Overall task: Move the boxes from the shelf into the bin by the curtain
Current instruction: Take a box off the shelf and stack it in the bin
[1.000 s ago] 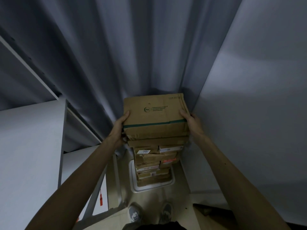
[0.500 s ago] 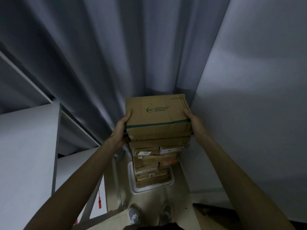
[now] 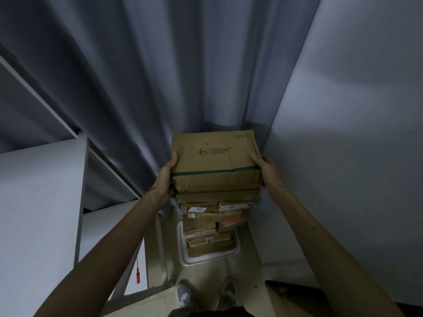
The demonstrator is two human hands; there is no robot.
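Top box: a brown cardboard box (image 3: 215, 161) with a green tape line is sitting at the very top of the tall pile, right by the curtain (image 3: 160, 76).
Left hand: the left hand (image 3: 166, 177) is pressing flat on the left side of the top box, with the thumb on the top edge.
Right hand: the right hand (image 3: 266, 171) is pressing on the right side of the same box, so both hands are squeezing it between them.
Touching or not: the top box is looking as if it is resting on the box under it, but it is too dark to be sure no gap is left.
Pile: many boxes (image 3: 212, 223) are already sitting one on top of another, going down into the bin.
Bin: the white bin (image 3: 237, 250) is standing on the floor in the corner, between the curtain and the wall (image 3: 343, 156), and it is looking more than full.
Shelf: the white shelf (image 3: 41, 202) is showing on the left, but the part in view is not showing any boxes.
Done so far: a big part of the job is looking done, as the pile is growing high.
Left to do: the hands are probably needing to let go of this box; I cannot tell if more boxes are waiting.
Watch out: the pile is looking tall and a bit wobbly.
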